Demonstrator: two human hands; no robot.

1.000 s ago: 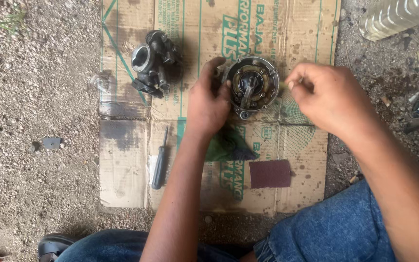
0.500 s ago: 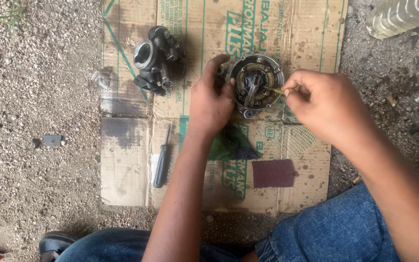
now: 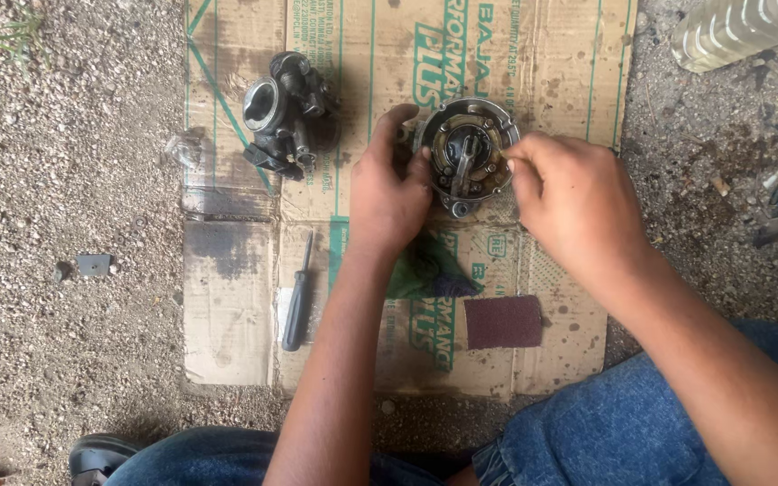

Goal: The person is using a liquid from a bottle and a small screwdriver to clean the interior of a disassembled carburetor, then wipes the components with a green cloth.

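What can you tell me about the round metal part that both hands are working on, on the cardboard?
The round grey metal part lies flat on the stained cardboard sheet, open face up. Inside its rim sits a brownish, grimy ring with a dark lever-like piece across the middle, and a small lug sticks out at its near edge. The left hand steadies its left side; the right hand touches its right rim with the fingertips.

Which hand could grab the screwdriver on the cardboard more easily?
Probably the left hand. The screwdriver lies on the cardboard on that arm's side, just below it. The right hand sits on the far side of the round metal part.
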